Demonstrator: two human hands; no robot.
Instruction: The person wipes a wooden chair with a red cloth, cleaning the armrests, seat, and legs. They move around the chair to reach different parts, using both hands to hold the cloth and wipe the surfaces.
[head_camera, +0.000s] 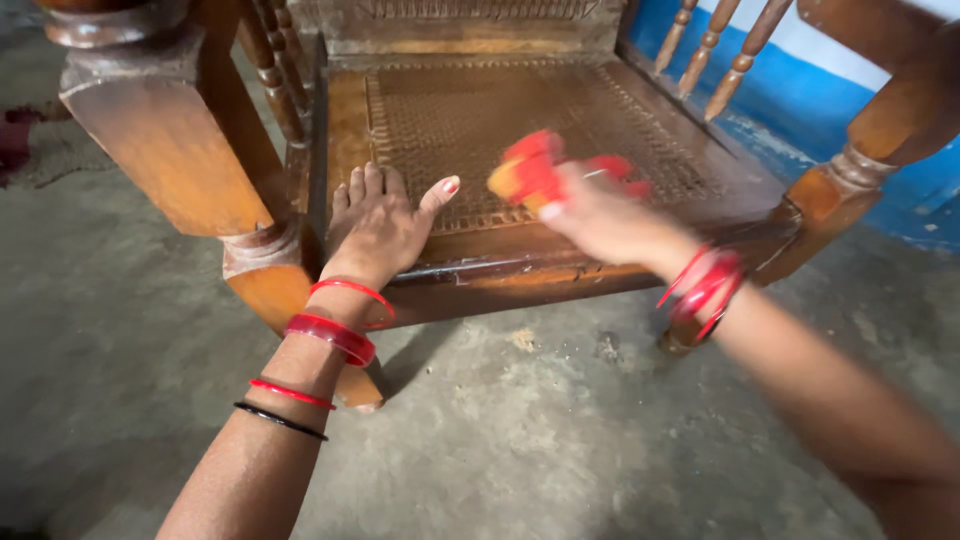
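A brown wooden chair (480, 270) with a woven cane seat (470, 120) stands in front of me on a concrete floor. My left hand (375, 225) lies flat on the seat's front left corner, fingers together and thumb spread, with red and black bangles on the wrist. My right hand (600, 215), blurred by motion, is closed around a red and yellow cloth (530, 170) held against the front middle of the cane seat. Red bangles hang on that wrist too.
The chair's thick left armrest and post (160, 120) rise at the left, and the right armrest (880, 130) with turned spindles (710, 50) at the right. A blue and white wall (800, 90) stands behind. The grey concrete floor (520, 430) carries dust and small debris.
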